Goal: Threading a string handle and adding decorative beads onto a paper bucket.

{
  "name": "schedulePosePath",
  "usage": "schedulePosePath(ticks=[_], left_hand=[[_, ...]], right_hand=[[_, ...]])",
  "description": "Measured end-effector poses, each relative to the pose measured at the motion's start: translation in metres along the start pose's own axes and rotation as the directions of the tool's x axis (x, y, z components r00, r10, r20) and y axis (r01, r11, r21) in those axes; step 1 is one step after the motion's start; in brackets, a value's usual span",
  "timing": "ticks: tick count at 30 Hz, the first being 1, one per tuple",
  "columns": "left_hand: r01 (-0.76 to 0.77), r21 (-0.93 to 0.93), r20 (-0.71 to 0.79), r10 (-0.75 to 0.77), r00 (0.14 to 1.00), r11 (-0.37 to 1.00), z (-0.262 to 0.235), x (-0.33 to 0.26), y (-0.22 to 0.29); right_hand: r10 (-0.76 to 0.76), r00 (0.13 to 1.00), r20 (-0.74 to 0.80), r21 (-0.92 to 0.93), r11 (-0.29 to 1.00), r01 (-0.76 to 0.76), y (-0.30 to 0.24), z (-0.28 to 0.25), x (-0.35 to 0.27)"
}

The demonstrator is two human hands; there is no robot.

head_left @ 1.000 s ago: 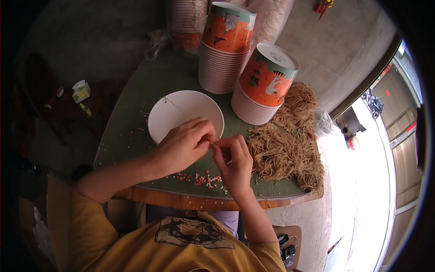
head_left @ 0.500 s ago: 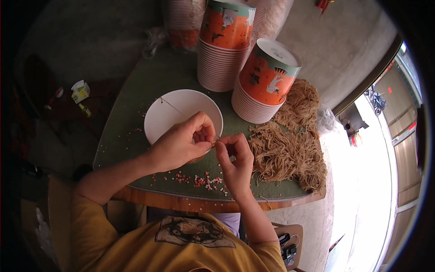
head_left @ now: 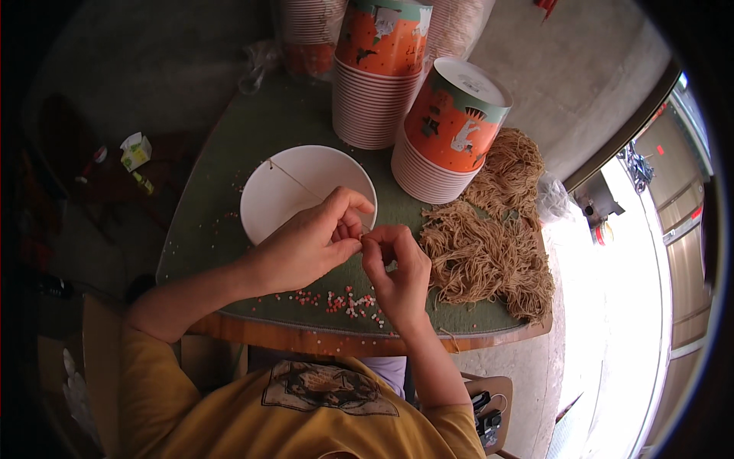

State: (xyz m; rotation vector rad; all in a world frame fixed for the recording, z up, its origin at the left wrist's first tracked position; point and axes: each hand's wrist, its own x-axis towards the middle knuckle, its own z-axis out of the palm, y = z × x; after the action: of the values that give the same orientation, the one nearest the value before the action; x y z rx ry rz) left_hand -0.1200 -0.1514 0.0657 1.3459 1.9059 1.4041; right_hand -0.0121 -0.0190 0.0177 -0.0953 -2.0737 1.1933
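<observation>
White paper bowl (head_left: 294,191) on the green worktop (head_left: 222,222) holding one thin string (head_left: 294,177), left hand (head_left: 306,245) and right hand (head_left: 394,268) pinching its end together (fingertips touching), stacked orange cups (head_left: 443,130) at the far edge

Left hand (head_left: 310,245) and right hand (head_left: 397,271) meet, fingertips pinched together.

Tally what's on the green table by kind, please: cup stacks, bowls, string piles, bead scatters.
Stacks of orange printed paper cups: 3
White round paper bowl with a thin string across it: 1
Pile of tan string bundles: 1
Scatter of small red and white beads: 1
Total: 6
</observation>
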Motion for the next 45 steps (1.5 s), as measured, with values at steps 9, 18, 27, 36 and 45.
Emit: schedulePosePath(ticks=[9,18,27,36,45], left_hand=[[-0.116,0.273,-0.011,0.124,0.992,0.955,0.002,-0.002,-0.005],[-0.273,0.409,-0.074,0.33,0.941,0.871,0.006,-0.002,-0.005],[-0.409,0.729,-0.082,0.663,0.744,0.549,-0.011,-0.024,-0.005],[0.068,0.015,-0.473,-0.053,0.879,0.998,0.047,-0.063,-0.014],[0.13,-0.7,-0.338,-0.486,0.806,0.702,0.051,-0.051,-0.032]], right_hand=[[0.144,0.989,0.041,0.128,0.981,-0.149,0.008,0.003,-0.016],[-0.34,0.936,0.089,-0.278,0.894,0.351,0.015,0.011,-0.019],[-0.284,0.952,0.112,-0.174,0.938,0.301,0.016,0.015,-0.03],[-0.447,0.888,0.106,-0.351,0.819,0.454,0.016,0.02,-0.045],[-0.38,0.907,0.184,-0.251,0.874,0.417,0.001,0.026,-0.038]])
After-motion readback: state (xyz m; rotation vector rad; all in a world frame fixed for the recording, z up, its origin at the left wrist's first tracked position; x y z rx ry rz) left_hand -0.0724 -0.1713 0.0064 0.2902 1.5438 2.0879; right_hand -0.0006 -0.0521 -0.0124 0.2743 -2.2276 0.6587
